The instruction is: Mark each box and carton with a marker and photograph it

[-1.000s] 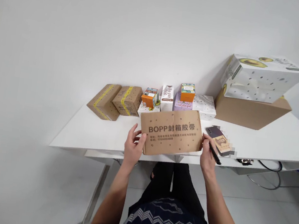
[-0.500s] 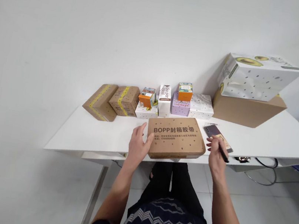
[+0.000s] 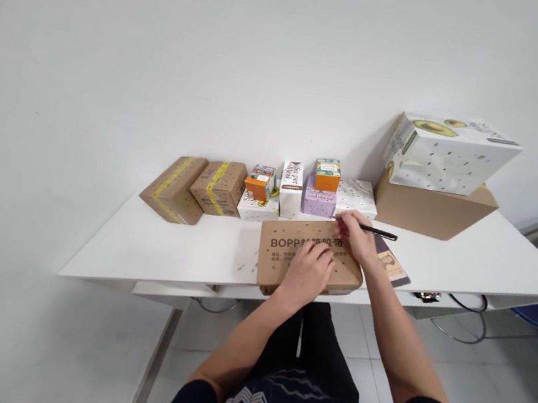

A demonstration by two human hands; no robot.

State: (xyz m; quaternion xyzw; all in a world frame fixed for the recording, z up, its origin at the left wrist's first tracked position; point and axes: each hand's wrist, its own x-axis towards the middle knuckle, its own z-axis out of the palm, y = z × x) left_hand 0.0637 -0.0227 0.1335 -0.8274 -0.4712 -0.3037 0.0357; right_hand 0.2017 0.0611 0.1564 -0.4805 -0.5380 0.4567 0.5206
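A flat brown cardboard box, printed "BOPP" with Chinese characters, lies at the front edge of the white table. Resting on its top face is my left hand, fingers extended and slightly bent, covering part of the print. My right hand pinches a black pen over the box's back right part; the pen's rear end points right. Whether the tip touches the cardboard, I cannot tell. Partly hidden behind my right forearm is a phone with a picture on its back.
Along the wall stand two taped brown boxes, a white "Super Meal" carton, a purple box under a small orange box, and another orange box. At right, a white avocado-print box sits on a large brown box.
My left hand has moved from the box's left side onto its top. My right hand has brought the pen leftward from near the phone to over the box.
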